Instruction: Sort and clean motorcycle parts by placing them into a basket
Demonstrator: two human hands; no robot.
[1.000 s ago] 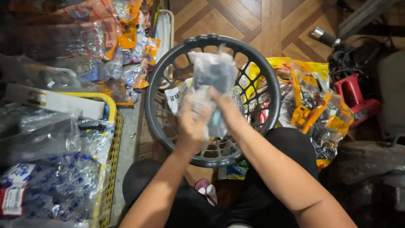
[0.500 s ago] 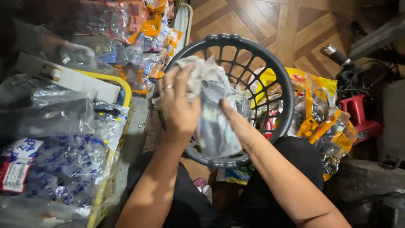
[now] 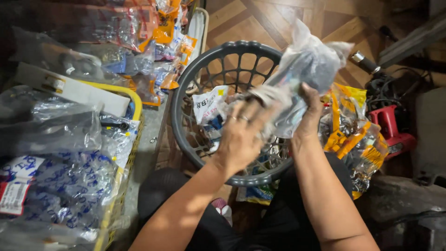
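Both hands are gripping a clear plastic bag (image 3: 302, 69) above the grey laundry basket (image 3: 186, 116): the left hand (image 3: 239, 139) is pinching its crumpled end, the right hand (image 3: 309, 109) is clasping its middle. It is looking light, soft and slippery; the bunched neck seems the safest hold.

Dim room; herringbone wood parquet floor (image 3: 278, 23) at top; grey concrete strip (image 3: 148, 153) at left
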